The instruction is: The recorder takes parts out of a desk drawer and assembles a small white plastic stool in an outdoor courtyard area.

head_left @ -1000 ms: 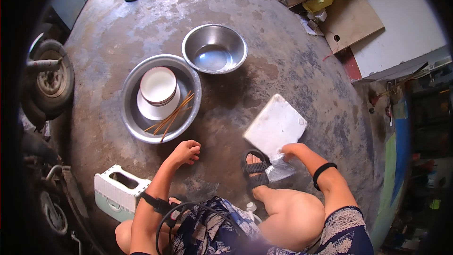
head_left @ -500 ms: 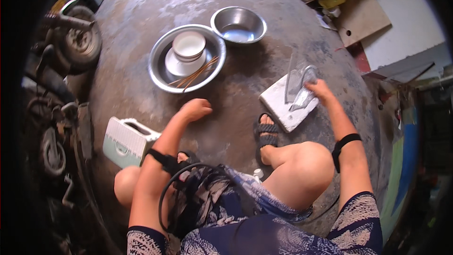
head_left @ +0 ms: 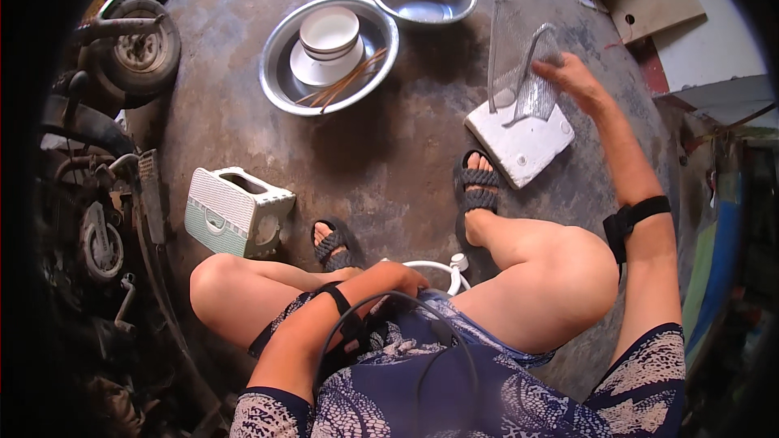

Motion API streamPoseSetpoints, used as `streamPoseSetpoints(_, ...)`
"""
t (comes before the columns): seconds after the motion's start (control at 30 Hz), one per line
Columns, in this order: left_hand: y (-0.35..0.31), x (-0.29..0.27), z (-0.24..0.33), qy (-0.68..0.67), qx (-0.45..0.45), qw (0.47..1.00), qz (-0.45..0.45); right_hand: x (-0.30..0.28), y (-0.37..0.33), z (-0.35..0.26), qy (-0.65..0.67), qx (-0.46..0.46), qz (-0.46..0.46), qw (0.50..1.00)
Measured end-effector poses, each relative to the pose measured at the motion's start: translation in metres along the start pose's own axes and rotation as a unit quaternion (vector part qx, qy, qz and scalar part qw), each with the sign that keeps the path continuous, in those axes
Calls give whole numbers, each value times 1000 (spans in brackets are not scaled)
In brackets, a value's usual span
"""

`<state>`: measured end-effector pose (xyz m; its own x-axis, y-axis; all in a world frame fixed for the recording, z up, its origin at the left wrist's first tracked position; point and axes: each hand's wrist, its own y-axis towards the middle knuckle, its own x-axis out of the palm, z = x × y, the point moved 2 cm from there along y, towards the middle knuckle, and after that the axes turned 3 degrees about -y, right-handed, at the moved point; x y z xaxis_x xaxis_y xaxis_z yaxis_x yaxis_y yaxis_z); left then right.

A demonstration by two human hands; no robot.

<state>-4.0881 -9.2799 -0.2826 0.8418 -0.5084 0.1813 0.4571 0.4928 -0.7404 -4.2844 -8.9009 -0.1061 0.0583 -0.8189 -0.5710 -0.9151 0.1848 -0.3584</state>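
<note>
My right hand is at the right, its fingers closed on the edge of a shiny grey, see-through ribbed sheet. The bent sheet stands over a white foam-like block on the floor, one strip rising at its left. My left hand rests low at my lap beside the patterned blue cloth. Its fingers are mostly hidden. Just ahead of it lies a white hose with a white knob-like end.
A large metal basin holds stacked white bowls and thin brown sticks. Another metal basin stands behind it. A white and pale green plastic stool lies at the left, near a motorbike wheel. A board leans back right.
My left hand has drawn back from near the large basin to my lap. My right hand has moved up along the grey sheet, which stands more upright. The view has tilted down.
</note>
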Motion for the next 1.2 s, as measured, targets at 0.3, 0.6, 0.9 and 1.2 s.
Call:
streamPoseSetpoints(0.3,-7,15,5,9,-40,998,46,0,10,14,16,31,15,999)
streamPoseSetpoints(0.6,-37,-26,20,12,-114,993,42,5,51,120,48,228,-10,972)
streamPoseSetpoints(0.9,-26,-16,16,-53,-112,986,116,54,71,226,-5,330,-121,936)
streamPoseSetpoints(1.2,-57,-24,66,-269,-57,958,79,72,84,282,-219,216,-104,946)
